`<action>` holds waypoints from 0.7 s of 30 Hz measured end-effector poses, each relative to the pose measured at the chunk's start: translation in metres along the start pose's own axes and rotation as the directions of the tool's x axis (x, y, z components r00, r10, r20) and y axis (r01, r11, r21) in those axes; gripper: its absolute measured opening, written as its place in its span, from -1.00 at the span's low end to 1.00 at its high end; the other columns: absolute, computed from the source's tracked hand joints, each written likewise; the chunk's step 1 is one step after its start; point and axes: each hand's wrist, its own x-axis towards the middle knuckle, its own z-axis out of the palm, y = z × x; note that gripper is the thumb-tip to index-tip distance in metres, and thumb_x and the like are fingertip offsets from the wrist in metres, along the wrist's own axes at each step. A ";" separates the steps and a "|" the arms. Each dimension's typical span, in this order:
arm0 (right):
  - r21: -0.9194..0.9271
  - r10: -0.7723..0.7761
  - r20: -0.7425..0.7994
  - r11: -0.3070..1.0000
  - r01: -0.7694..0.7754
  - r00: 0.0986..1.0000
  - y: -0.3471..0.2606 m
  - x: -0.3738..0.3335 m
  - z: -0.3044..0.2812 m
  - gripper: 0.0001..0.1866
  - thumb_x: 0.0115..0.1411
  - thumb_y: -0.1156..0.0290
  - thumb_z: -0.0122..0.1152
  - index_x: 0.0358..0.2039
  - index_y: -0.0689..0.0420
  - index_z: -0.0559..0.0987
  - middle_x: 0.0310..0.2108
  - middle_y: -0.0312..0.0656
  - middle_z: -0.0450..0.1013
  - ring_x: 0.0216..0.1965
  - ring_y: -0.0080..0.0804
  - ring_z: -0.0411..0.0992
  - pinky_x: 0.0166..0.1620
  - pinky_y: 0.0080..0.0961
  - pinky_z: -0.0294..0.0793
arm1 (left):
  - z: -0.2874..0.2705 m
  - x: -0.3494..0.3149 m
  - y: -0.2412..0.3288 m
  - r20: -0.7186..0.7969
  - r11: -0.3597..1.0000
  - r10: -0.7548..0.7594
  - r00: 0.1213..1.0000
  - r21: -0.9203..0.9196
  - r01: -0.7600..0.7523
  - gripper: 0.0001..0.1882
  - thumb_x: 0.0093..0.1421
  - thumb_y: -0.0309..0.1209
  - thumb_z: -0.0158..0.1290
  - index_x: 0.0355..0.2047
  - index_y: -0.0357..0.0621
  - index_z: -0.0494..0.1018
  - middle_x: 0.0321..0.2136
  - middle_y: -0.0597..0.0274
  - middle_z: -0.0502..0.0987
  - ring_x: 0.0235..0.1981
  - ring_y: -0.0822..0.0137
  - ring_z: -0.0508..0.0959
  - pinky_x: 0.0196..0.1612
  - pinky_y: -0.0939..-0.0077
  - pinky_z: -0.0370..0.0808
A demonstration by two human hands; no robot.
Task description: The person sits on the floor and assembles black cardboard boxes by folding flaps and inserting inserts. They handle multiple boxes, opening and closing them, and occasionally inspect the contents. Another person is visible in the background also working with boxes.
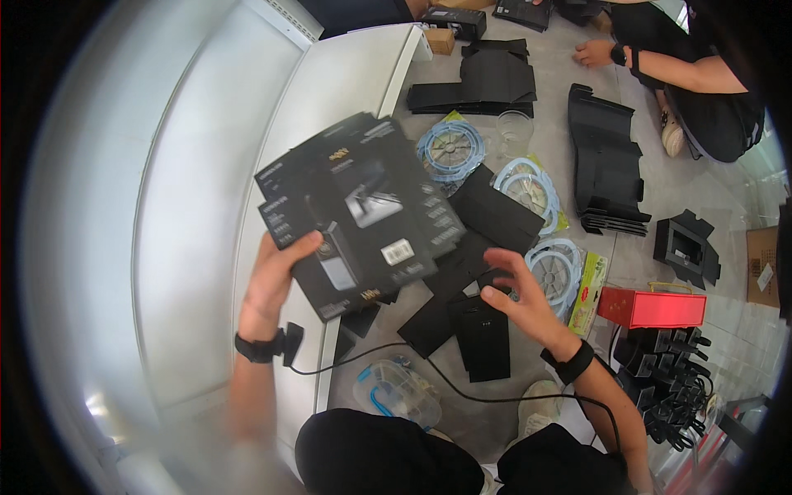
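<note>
My left hand [276, 272] grips the edge of a stack of flattened black printed cartons [371, 194], thumb on top, fingers hidden underneath. The stack is tilted and held up above the floor, partly over the white ledge. To its right my right hand [524, 301] is empty, with fingers apart, above the floor. Beneath and beside that hand lie plain black card pieces [481, 338], some overlapping. Close by sits a round pale-blue slicer-like item [554, 276] in packaging with a green card.
Two similar pale-blue items [450, 150] and a clear cup [515, 132] lie farther off. Folded black cartons [606, 157] stand to the right, near a red box [652, 308] and black cabled devices [664, 379]. A clear plastic container [396, 392] sits by my feet. Another person's hand [594, 54] is at far right.
</note>
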 end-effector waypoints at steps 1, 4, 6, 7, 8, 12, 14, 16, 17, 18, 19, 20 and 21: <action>0.041 -0.044 0.029 0.998 0.043 0.999 -0.006 0.003 -0.002 -0.28 0.25 0.20 0.41 0.30 0.16 0.29 0.24 -0.11 0.30 0.29 -0.33 0.26 0.27 -0.37 0.31 | 0.010 -0.008 0.000 0.014 1.000 -0.024 1.000 -0.017 0.025 -0.55 0.23 -0.51 0.25 0.12 -0.31 0.47 -0.03 0.21 0.60 -0.02 0.39 0.56 0.08 0.47 0.48; 0.161 -0.098 0.091 0.984 0.082 0.991 -0.026 0.008 -0.012 -0.07 0.17 0.14 0.50 0.41 0.19 0.19 0.34 -0.09 0.21 0.36 -0.29 0.18 0.33 -0.32 0.25 | 0.041 -0.025 -0.013 0.094 1.000 0.015 0.995 -0.015 -0.013 -0.54 0.21 -0.55 0.26 0.13 -0.29 0.47 -0.01 0.21 0.60 0.01 0.39 0.55 0.10 0.46 0.47; 0.239 -0.032 0.119 0.971 0.002 0.992 -0.041 0.010 -0.021 -0.04 0.12 0.21 0.54 0.41 0.21 0.19 0.31 -0.12 0.26 0.32 -0.33 0.24 0.33 -0.35 0.25 | 0.059 -0.033 -0.021 0.138 0.998 0.040 0.990 -0.052 -0.033 -0.53 0.22 -0.55 0.26 0.14 -0.30 0.46 0.00 0.21 0.59 0.02 0.39 0.54 0.13 0.47 0.46; 0.278 0.001 0.136 0.960 -0.039 0.991 -0.043 0.012 -0.025 -0.02 0.10 0.24 0.57 0.41 0.22 0.19 0.29 -0.13 0.29 0.29 -0.35 0.27 0.33 -0.36 0.25 | 0.062 -0.033 -0.027 0.149 0.997 0.018 0.989 -0.075 -0.007 -0.52 0.22 -0.56 0.26 0.15 -0.30 0.45 0.00 0.20 0.59 0.02 0.39 0.54 0.13 0.46 0.46; 0.155 0.008 0.142 0.987 -0.030 0.990 -0.044 0.012 -0.032 -0.05 0.05 0.30 0.61 0.36 0.24 0.27 0.21 -0.18 0.39 0.22 -0.40 0.34 0.31 -0.41 0.28 | 0.065 -0.034 -0.030 0.157 0.995 0.009 0.988 -0.100 0.006 -0.51 0.22 -0.56 0.26 0.15 -0.29 0.45 0.01 0.20 0.59 0.03 0.39 0.54 0.13 0.46 0.46; 0.090 -0.013 0.158 0.996 -0.001 0.987 -0.047 0.006 -0.030 -0.11 0.01 0.31 0.65 0.29 0.25 0.36 0.14 -0.20 0.46 0.17 -0.46 0.38 0.27 -0.46 0.32 | 0.074 -0.038 -0.062 0.172 0.988 0.043 0.984 -0.153 -0.016 -0.50 0.21 -0.58 0.26 0.16 -0.31 0.42 0.01 0.19 0.58 0.04 0.39 0.53 0.11 0.44 0.49; 0.061 0.024 0.111 0.998 -0.031 0.993 -0.040 0.008 -0.023 -0.13 -0.01 0.30 0.66 0.26 0.25 0.39 0.12 -0.20 0.49 0.14 -0.47 0.40 0.24 -0.47 0.35 | 0.077 -0.043 -0.069 0.168 0.983 0.026 0.985 -0.186 0.006 -0.51 0.20 -0.59 0.29 0.13 -0.31 0.44 -0.02 0.18 0.59 0.02 0.41 0.53 0.07 0.45 0.52; 0.014 0.000 0.107 1.000 -0.002 0.994 -0.023 0.006 -0.019 -0.19 0.01 0.32 0.66 0.23 0.25 0.43 0.10 -0.21 0.51 0.12 -0.47 0.42 0.23 -0.45 0.38 | 0.076 -0.045 -0.077 0.252 0.994 -0.005 0.968 -0.103 0.032 -0.52 0.18 -0.58 0.32 0.10 -0.30 0.46 -0.05 0.19 0.60 -0.02 0.42 0.55 0.05 0.45 0.54; -0.013 -0.018 0.110 1.000 0.019 0.994 -0.021 0.004 -0.015 -0.21 0.02 0.32 0.65 0.21 0.25 0.44 0.10 -0.21 0.51 0.10 -0.46 0.43 0.22 -0.45 0.39 | 0.072 -0.046 -0.081 0.289 0.997 -0.015 0.957 -0.062 0.035 -0.52 0.17 -0.57 0.33 0.09 -0.30 0.47 -0.06 0.19 0.61 -0.04 0.42 0.56 0.03 0.46 0.55; 0.127 -0.070 0.098 0.990 0.057 0.993 -0.033 0.000 -0.005 -0.31 0.07 0.41 0.61 0.18 0.26 0.47 0.07 -0.22 0.53 0.07 -0.47 0.45 0.18 -0.47 0.43 | 0.074 -0.047 -0.097 0.263 0.986 0.126 0.957 0.074 -0.150 -0.54 0.15 -0.56 0.36 0.06 -0.29 0.50 -0.10 0.22 0.64 -0.09 0.43 0.60 0.01 0.49 0.56; 0.208 -0.086 0.092 0.976 0.065 0.992 -0.031 -0.004 0.001 -0.40 0.11 0.50 0.55 0.14 0.28 0.49 0.02 -0.25 0.56 0.07 -0.52 0.45 0.15 -0.52 0.45 | 0.075 -0.054 -0.107 0.257 0.996 0.033 0.966 0.073 -0.053 -0.52 0.14 -0.56 0.38 0.06 -0.28 0.51 -0.10 0.24 0.65 -0.10 0.43 0.60 0.00 0.48 0.56; 0.222 -0.062 0.090 0.974 0.041 0.994 -0.025 -0.005 0.003 -0.44 0.12 0.51 0.54 0.10 0.27 0.51 -0.01 -0.27 0.57 0.04 -0.54 0.46 0.10 -0.51 0.47 | 0.079 -0.057 -0.112 0.255 1.000 0.025 0.967 -0.009 -0.024 -0.52 0.13 -0.55 0.38 0.06 -0.28 0.51 -0.08 0.23 0.65 -0.09 0.43 0.60 0.01 0.47 0.57; 0.236 -0.039 0.088 0.972 0.017 0.995 -0.020 -0.004 0.002 -0.49 0.12 0.52 0.54 0.07 0.25 0.53 -0.04 -0.29 0.59 0.01 -0.56 0.47 0.05 -0.50 0.49 | 0.083 -0.057 -0.116 0.252 0.996 0.018 0.967 -0.090 0.005 -0.52 0.13 -0.55 0.39 0.06 -0.27 0.52 -0.07 0.23 0.65 -0.07 0.42 0.60 0.02 0.45 0.57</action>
